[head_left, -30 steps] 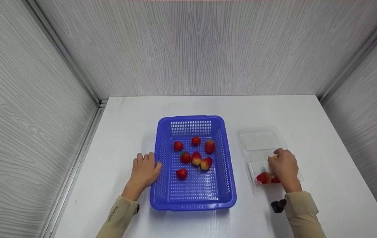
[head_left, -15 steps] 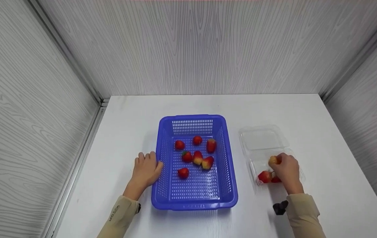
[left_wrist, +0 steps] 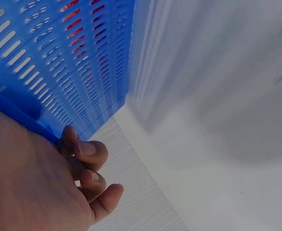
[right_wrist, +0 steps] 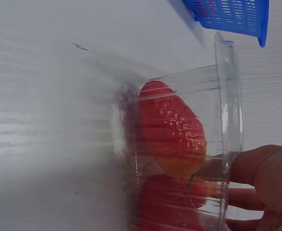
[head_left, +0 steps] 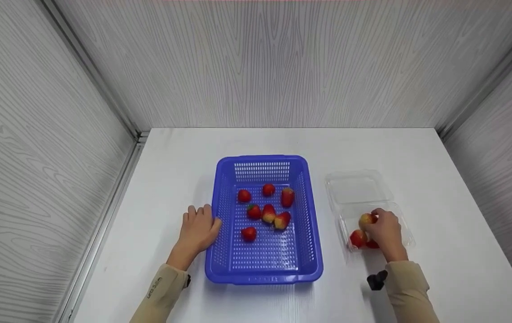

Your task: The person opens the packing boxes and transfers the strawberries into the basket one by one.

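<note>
My left hand grips the left rim of a blue plastic basket; in the left wrist view its fingers are curled beside the slotted wall. Several red strawberries, some with yellowish ends, lie in the basket, one strawberry nearest the front. My right hand reaches into an open clear plastic clamshell box and pinches a yellow-and-red strawberry. Another strawberry lies against the box's front wall, with a further red one beside it. The fingers partly hide the held strawberry.
The basket and the box stand side by side on a white table. Pale wood-grain panels enclose it at the back and both sides. The box's lid lies folded back, away from the person.
My right hand has shifted slightly left and lowered the strawberry toward the one at the front of the box. The left hand keeps its hold on the basket.
</note>
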